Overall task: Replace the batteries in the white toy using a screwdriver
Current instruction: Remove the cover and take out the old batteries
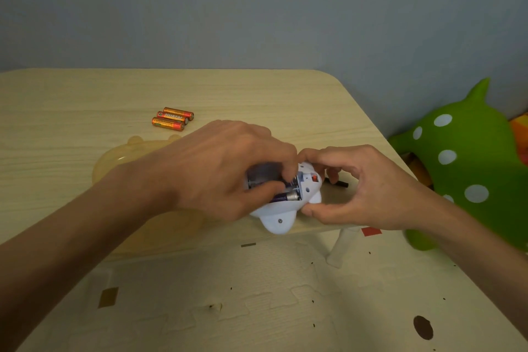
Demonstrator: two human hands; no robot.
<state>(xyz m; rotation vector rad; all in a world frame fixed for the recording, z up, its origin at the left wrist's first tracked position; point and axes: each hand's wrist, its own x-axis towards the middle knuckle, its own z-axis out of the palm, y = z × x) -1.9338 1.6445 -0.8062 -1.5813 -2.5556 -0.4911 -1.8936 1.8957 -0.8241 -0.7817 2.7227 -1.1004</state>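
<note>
A white toy point(281, 220) with a red switch point(315, 178) and purple battery point(281, 196). Three orange-and-gold batteries point(173, 118). Pale wood-grain table point(257, 100). Green inflatable animal point(468, 157), white spots.

Green spotted toy point(468, 157) sits right of the right hand point(368, 188), yellowish tray point(114, 161) lies under the left hand point(223, 168), foam mat point(257, 294) below both.

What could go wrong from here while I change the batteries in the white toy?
1. The right hand grips the white plastic toy over the light wooden table's near edge; if it slips, the toy could fall to the floor.
2. The left hand's fingers work beside the dark purple battery in the open compartment; it might spring out and roll away.
</note>
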